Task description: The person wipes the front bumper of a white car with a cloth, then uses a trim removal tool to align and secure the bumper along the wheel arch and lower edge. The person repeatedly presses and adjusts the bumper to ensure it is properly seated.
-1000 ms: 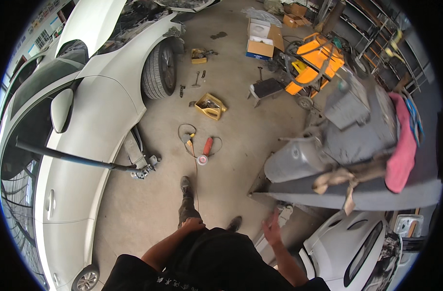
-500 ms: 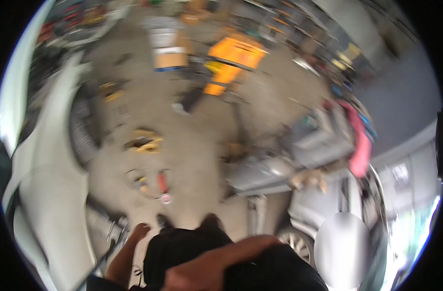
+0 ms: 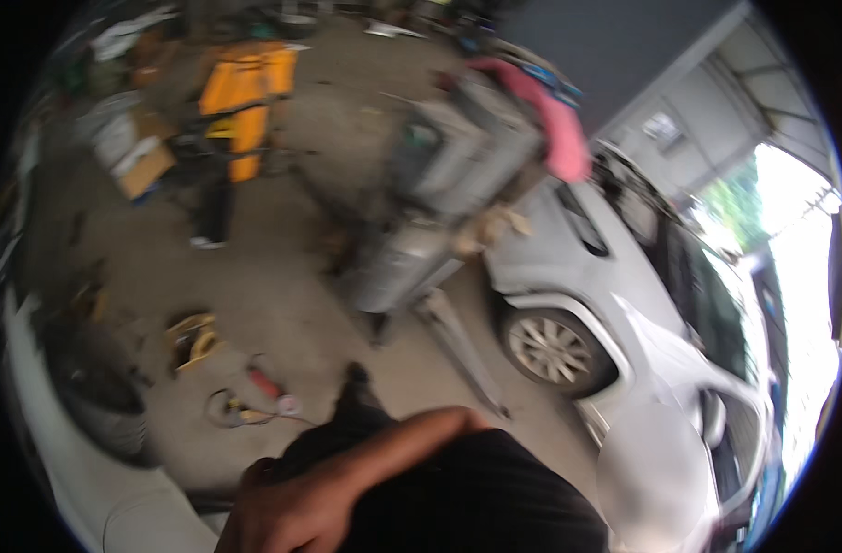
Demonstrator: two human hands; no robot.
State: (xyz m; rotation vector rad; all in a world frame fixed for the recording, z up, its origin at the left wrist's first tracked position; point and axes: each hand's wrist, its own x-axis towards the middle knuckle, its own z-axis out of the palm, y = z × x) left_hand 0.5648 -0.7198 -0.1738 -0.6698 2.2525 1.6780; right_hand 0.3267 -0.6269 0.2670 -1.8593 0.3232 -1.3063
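Observation:
My right forearm crosses in front of my dark clothing, and my right hand (image 3: 287, 516) is low at the lower edge. Blur and the picture's edge hide its fingers, so whether it holds anything is unclear. My left hand is out of sight. On the floor ahead lies a red corded tool (image 3: 266, 382) with a round pale end, blurred. Close to it are a loop of cable and a yellow frame-like object (image 3: 192, 339). No hand touches these.
A silver car (image 3: 614, 304) with a spoked wheel (image 3: 552, 350) stands at right. Grey equipment (image 3: 407, 263) and a pink covering (image 3: 550, 129) are beside it. A pale car body panel (image 3: 117, 498) fills the lower left. Orange equipment (image 3: 248, 101) and a cardboard box (image 3: 146, 168) stand farther off.
The view has swung to the right, showing more of the silver car. My left hand has gone out of the picture. My right hand now appears farther left.

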